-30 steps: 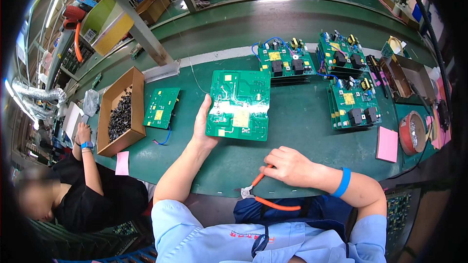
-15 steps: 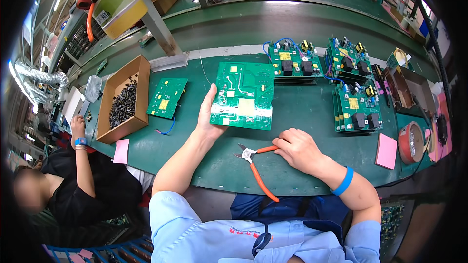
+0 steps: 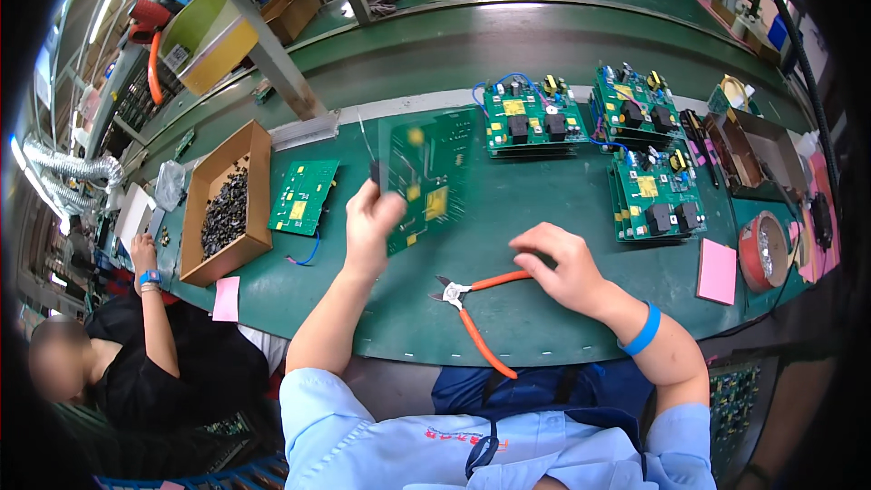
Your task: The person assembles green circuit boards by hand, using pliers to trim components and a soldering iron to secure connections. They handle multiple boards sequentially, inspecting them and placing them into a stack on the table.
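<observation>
My left hand [image 3: 369, 231] grips a green circuit board [image 3: 422, 204] by its left edge. The board is tilted and smeared by motion, and a dark component shows beside my fingers. Orange-handled cutters [image 3: 458, 295] lie on the green table with their jaws apart. Just over the end of their upper handle is my right hand [image 3: 562, 263], fingers loosely bent and apart from the thumb, holding nothing. Whether the thumb touches the handle is hard to see. Left of my left hand, another circuit board [image 3: 304, 195] with a blue wire lies on the table.
Stacked circuit boards [image 3: 535, 118] with components stand at the far right. A cardboard box [image 3: 259, 209] of small black parts is on the left, near a co-worker's hand [image 3: 143, 254]. Pink paper [image 3: 717, 270], a red tape roll [image 3: 753, 254] and a brown tray [image 3: 762, 159] sit at right.
The board in my left hand has moved left and turned from facing me to a tilt. My right hand has lifted off the cutters' handle, its fingers spreading.
</observation>
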Demonstrator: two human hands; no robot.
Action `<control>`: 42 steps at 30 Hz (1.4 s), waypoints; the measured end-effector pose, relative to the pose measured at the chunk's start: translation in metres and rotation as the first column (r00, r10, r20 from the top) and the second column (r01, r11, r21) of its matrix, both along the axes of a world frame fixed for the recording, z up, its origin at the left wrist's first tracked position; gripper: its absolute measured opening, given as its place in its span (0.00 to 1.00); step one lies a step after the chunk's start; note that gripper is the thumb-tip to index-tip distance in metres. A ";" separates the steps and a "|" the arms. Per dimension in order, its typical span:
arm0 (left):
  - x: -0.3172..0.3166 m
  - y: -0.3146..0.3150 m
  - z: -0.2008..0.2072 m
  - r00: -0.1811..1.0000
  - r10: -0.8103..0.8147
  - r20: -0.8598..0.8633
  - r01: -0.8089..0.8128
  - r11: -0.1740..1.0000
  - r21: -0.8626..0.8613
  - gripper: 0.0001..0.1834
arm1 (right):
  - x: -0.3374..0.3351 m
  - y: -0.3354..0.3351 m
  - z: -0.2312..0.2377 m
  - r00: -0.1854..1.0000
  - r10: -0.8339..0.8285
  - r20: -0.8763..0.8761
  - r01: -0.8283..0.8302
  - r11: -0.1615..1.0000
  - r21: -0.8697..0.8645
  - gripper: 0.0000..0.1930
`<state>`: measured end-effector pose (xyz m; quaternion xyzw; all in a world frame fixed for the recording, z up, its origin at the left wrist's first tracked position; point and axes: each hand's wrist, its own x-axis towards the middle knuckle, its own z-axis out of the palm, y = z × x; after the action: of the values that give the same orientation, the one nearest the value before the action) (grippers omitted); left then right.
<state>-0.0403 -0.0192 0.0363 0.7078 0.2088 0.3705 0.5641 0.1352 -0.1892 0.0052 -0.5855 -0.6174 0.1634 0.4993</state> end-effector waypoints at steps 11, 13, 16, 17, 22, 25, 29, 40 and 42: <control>0.023 -0.040 -0.012 0.971 0.066 -0.230 0.203 0.284 0.937 0.30 | 0.018 0.005 -0.003 0.332 0.098 -0.938 -0.320 0.947 -0.014 0.23; 0.020 -0.038 -0.008 0.970 -0.004 -0.244 0.228 0.378 0.898 0.31 | 0.018 0.005 -0.003 0.322 0.079 -0.943 -0.289 0.957 -0.018 0.22; 0.017 -0.025 -0.016 0.998 0.061 0.005 -0.037 0.540 0.841 0.28 | 0.023 0.005 -0.003 0.300 0.063 -0.952 -0.260 0.966 -0.018 0.21; 0.017 -0.016 -0.019 0.986 0.162 0.044 -0.128 0.559 0.819 0.26 | 0.024 0.007 -0.003 0.289 0.067 -0.955 -0.259 0.966 -0.011 0.21; 0.022 0.001 -0.029 0.990 -0.083 0.110 0.121 0.910 -0.397 0.21 | 0.025 0.008 -0.004 0.295 0.059 -0.954 -0.245 0.969 -0.016 0.21; 0.020 0.002 -0.025 0.921 -0.332 0.204 0.387 0.720 -0.576 0.20 | 0.025 0.008 -0.002 0.306 0.026 -0.952 -0.231 0.972 -0.048 0.20; 0.021 -0.004 -0.023 0.924 -0.348 0.158 0.379 0.780 -0.498 0.18 | 0.027 0.009 -0.008 0.345 -0.006 -0.939 -0.198 0.977 -0.079 0.20; 0.020 -0.005 -0.027 0.915 -0.375 0.146 0.398 0.791 -0.465 0.16 | 0.027 0.010 -0.010 0.403 -0.037 -0.914 -0.160 0.981 -0.111 0.19; 0.019 -0.004 -0.028 0.917 -0.372 0.145 0.395 0.792 -0.465 0.16 | 0.027 0.010 -0.010 0.412 -0.025 -0.911 -0.166 0.981 -0.101 0.19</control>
<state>-0.0208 -0.0231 0.0086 0.5624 0.1339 0.2001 0.7910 0.1625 -0.1790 -0.0046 -0.4187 -0.2562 0.5285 0.6927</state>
